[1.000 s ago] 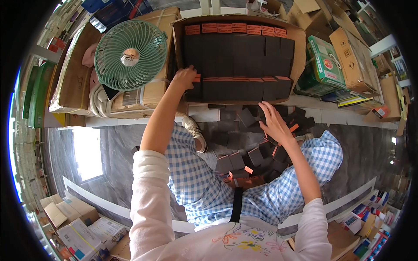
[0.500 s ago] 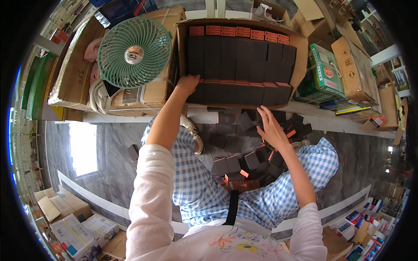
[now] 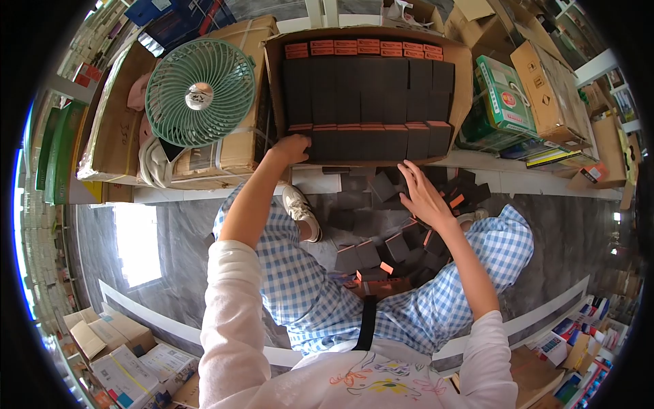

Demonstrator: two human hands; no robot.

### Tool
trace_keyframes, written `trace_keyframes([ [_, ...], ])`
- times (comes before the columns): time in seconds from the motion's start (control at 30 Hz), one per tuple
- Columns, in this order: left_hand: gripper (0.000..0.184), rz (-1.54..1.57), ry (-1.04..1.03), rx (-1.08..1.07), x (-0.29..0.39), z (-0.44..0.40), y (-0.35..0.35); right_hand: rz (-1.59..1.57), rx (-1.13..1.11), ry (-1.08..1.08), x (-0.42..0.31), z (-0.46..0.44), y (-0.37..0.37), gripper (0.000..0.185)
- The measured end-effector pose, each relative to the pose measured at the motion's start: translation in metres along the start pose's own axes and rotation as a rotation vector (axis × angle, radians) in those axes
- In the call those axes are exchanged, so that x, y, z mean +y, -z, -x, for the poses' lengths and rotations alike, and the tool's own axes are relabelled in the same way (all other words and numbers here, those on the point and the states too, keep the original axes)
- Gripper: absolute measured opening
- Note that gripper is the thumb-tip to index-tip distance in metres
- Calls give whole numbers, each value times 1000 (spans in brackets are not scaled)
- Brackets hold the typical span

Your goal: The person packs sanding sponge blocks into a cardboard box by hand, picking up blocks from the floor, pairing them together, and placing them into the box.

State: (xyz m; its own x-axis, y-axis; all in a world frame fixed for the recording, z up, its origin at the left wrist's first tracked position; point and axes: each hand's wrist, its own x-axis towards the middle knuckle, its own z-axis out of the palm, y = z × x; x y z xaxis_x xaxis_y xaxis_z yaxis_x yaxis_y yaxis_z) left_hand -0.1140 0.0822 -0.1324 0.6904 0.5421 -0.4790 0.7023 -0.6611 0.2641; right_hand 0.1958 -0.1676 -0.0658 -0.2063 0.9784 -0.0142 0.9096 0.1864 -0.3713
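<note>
A large cardboard carton (image 3: 460, 95) stands before me, packed with rows of small black boxes (image 3: 361, 88) with orange ends. My left hand (image 3: 291, 148) is at the carton's near left corner, its fingers curled against the end black box (image 3: 300, 129) of the front row. Part of that box is hidden by the hand. My right hand (image 3: 426, 198) has its fingers stretched out, fingertips at the carton's near edge. Below it, more black boxes (image 3: 368, 254) lie in a loose heap on the floor between my legs.
A green fan (image 3: 201, 92) sits on a strapped cardboard box (image 3: 235, 153) at the left. On the right are a green-and-white box (image 3: 507, 102) and a brown carton (image 3: 548, 95). My shoe (image 3: 301, 211) is beside the heap. Other cartons (image 3: 112, 330) line the lower left.
My left hand has slid slightly toward me at the carton's corner, uncovering the orange end of a box in the front row. The view has shifted a little; my right hand stays near the carton's edge.
</note>
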Motion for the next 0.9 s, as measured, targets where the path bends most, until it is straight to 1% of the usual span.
trace_keyframes([
  [0.07, 38, -35, 42, 130, 9, 6, -2, 7, 20, 22, 0, 1, 0, 66],
  [0.1, 38, -34, 45, 129, 12, 8, 0, 17, 17, 20, -1, 1, 0, 65],
  [0.17, 39, -80, 27, 59, 18, 9, 9, 27, 18, 21, -1, 0, 0, 65],
  [0.2, 39, -82, 26, 61, 22, 5, 14, 28, 14, 22, 0, -1, -1, 65],
  [0.27, 43, 90, 42, -196, 31, -3, 22, 31, 11, 18, 1, 0, -1, 65],
  [0.3, 43, 89, 39, -197, 27, -6, 13, 26, 6, 16, 0, 1, -1, 65],
  [0.37, 42, 11, -67, 17, 15, -11, -12, 19, 2, 17, 0, 1, -2, 65],
  [0.5, 40, 22, -15, 4, 37, 2, 6, 30, 8, 29, 4, 2, -6, 65],
  [0.6, 43, -28, -92, -4, 59, 6, 29, 42, 12, 34, 6, 4, -11, 65],
  [0.67, 44, 15, -284, 325, 78, 9, 38, 53, 2, 26, 7, 5, -12, 66],
  [0.7, 44, 10, -291, 325, 89, 11, 42, 46, -51, 4, 6, 4, -13, 66],
  [0.73, 42, 61, -347, 382, 100, 14, 44, 37, -103, -20, 7, 5, -15, 67],
  [0.77, 39, 115, -402, 434, 111, 17, 45, 21, -71, -10, 9, 6, -20, 64],
  [0.8, 39, 114, -412, 426, 122, 19, 45, 17, -69, -22, 13, 7, -25, 64],
  [0.87, 35, 260, -413, 366, 144, 20, 36, 35, -115, -5, 24, 10, -38, 56],
  [0.9, 31, 275, -443, 393, 153, 16, 25, -6, -145, -29, 32, 9, -48, 44],
])
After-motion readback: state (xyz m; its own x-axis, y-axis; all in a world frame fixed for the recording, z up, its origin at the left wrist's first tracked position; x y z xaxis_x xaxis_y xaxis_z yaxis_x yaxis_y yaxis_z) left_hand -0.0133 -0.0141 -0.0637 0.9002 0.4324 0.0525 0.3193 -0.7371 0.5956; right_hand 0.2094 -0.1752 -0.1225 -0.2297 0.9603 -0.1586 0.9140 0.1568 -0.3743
